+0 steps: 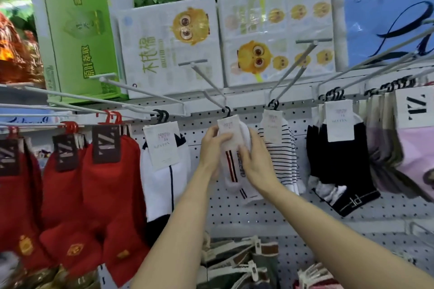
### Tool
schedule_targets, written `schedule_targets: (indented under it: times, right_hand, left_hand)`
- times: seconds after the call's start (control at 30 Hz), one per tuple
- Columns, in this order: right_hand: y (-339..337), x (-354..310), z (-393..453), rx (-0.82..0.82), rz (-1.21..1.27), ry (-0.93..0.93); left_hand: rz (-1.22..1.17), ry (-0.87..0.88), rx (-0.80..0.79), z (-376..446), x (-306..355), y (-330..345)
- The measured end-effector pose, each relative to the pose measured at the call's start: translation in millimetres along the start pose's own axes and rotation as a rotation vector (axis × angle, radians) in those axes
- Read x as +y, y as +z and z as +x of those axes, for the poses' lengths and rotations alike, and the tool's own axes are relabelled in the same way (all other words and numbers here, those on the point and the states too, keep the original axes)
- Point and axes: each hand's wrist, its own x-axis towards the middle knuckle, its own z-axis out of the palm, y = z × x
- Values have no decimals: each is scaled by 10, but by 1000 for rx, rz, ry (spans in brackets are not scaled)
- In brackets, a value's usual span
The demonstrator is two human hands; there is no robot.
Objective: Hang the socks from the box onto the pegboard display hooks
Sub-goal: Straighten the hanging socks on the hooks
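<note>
A white sock pair [231, 171] with red and dark stripes hangs by its black hanger from a white hook [209, 82] on the grey pegboard [234, 213]. My left hand [212, 148] holds the sock's left edge just below its paper label. From the other side, my right hand [254, 159] grips the sock with its fingers curled over the front. The box is not in view.
White socks with navy trim [164, 171] hang left of it, black-striped socks [284, 162] right, then black socks [338, 159]. Red socks [70, 183] fill the left side. Long empty hook ends jut toward me. Tissue packs sit on the shelf above; more goods hang below.
</note>
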Motion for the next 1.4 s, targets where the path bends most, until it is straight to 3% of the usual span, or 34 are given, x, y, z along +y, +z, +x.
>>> schedule_targets:
  times: [0.27, 0.5, 0.63, 0.73, 0.8, 0.87, 0.9, 1.0, 1.13, 1.27, 1.4]
  right_hand:
    - [-142, -222, -287, 74, 111, -44]
    - [-232, -457, -557, 168, 143, -90]
    - [-290, -481, -606, 175, 94, -98]
    - [-344, -386, -581, 200, -22, -106]
    - [-411, -259, -540, 251, -131, -144]
    - [-489, -97, -480, 305, -242, -164]
    - [-537, -25, -444, 312, -289, -161]
    - [-677, 129, -324, 227, -345, -93]
    - [-766, 287, -171, 142, -267, -33]
    - [-789, 425, -51, 73, -200, 36]
    - [-779, 504, -6, 43, -116, 38]
  left_hand:
    - [-27, 123, 20, -491, 255, -43]
    - [-86, 130, 6, -792, 421, -88]
    - [46, 192, 46, -863, 423, -69]
    - [343, 385, 156, -1006, 341, 8]
    - [536, 673, 279, -1187, 286, 141]
    - [619, 905, 248, -1272, 133, 332]
    - [626, 905, 185, -1256, 60, 436]
    - [566, 553, 18, -1027, -72, 735]
    - [370, 162, 27, -523, -205, 945]
    - [-19, -61, 21, -31, -365, 894]
    - [-58, -76, -20, -69, -236, 885]
